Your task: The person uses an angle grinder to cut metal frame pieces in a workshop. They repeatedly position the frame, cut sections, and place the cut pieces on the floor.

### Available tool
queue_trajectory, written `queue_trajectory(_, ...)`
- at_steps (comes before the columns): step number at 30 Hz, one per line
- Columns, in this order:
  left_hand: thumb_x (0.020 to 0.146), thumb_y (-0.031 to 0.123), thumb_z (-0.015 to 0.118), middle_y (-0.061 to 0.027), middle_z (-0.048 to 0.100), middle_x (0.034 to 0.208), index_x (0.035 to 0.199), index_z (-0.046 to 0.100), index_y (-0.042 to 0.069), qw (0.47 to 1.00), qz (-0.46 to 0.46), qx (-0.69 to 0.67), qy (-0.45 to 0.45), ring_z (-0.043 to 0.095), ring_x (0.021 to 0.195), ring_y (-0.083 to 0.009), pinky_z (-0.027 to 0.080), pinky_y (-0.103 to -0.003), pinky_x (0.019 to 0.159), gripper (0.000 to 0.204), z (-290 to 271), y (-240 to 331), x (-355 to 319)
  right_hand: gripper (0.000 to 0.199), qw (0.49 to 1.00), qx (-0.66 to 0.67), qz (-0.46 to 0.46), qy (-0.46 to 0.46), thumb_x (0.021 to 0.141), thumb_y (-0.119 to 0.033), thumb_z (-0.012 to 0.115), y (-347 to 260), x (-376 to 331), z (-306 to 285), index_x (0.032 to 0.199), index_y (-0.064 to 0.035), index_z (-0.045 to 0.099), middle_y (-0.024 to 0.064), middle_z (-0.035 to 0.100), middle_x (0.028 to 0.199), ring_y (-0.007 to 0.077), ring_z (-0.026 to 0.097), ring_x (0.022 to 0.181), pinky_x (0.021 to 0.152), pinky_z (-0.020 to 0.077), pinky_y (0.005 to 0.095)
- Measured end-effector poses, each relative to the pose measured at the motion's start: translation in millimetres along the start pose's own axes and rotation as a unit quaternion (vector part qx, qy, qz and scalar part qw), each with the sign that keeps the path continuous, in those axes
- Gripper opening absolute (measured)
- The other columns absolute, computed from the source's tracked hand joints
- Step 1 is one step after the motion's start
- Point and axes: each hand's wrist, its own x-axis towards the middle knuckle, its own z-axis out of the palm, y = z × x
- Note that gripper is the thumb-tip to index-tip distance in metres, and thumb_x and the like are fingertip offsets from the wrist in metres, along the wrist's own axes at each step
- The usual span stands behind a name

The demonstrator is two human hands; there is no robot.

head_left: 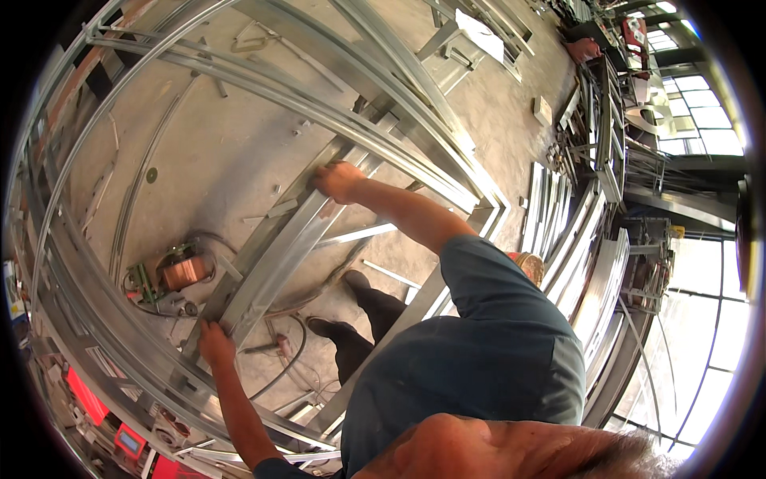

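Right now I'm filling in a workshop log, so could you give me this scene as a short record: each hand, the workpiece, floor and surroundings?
Left hand: on the metal beam, lower left in the picture; grip unclear
Right hand: farther up the same beam; grip unclear
Workpiece: long, silvery, running diagonally between the hands
Floor: copper-coloured coil unit, left of the beam
Surroundings: metal lengths laid side by side at right

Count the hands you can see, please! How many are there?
2. The left hand is on the lower end of the metal beam, toward the bottom left; the right hand is near its upper end. I see no others.
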Motion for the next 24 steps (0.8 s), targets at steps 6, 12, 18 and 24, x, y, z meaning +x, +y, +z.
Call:
queue_trajectory(6,0.082,0.012,0.069,-0.0229,0.057,0.134,0.099,0.06,0.003,1.0,-0.014,0.009,0.022,0.067,0.095,-0.0437,0.055,-0.052,0.081,0.021,0,7,-1,0.034,1.0,0.004,0.002,0.019,0.078,-0.016,0.07,0,-1,2,0.112,-0.0174,0.068,0.0121,0.062,0.114,0.0312,0.067,0.103,0.092,0.0527,0.0417)
queue_trajectory(12,0.081,0.008,0.068,-0.0234,0.057,0.133,0.097,0.06,0.003,1.0,-0.004,0.004,0.017,0.067,0.096,-0.0434,0.055,-0.052,0.082,0.019,2,6,0,0.032,1.0,-0.002,-0.002,0.015,0.078,-0.015,0.07,2,-3,3,0.109,-0.0159,0.069,0.0115,0.062,0.112,0.0308,0.067,0.102,0.092,0.0526,0.0416)
queue_trajectory(18,0.081,0.007,0.069,-0.0225,0.054,0.138,0.103,0.058,0.002,0.999,-0.043,0.009,-0.011,0.064,0.106,-0.0424,0.054,-0.049,0.088,0.025,5,9,-3,0.028,1.0,0.001,0.005,0.022,0.078,-0.017,0.071,3,0,9,0.105,-0.0141,0.07,0.0112,0.062,0.111,0.0312,0.067,0.101,0.091,0.0529,0.0415)
queue_trajectory(24,0.078,0.014,0.078,-0.0206,0.045,0.15,0.134,0.051,0.004,0.992,-0.118,0.024,0.021,0.047,0.135,-0.0378,0.042,-0.048,0.109,0.063,-38,61,-34,0.053,1.0,0.014,0.007,0.008,0.067,-0.049,0.08,9,7,18,0.103,-0.0114,0.071,0.0106,0.062,0.109,0.0314,0.064,0.106,0.094,0.0505,0.0427)
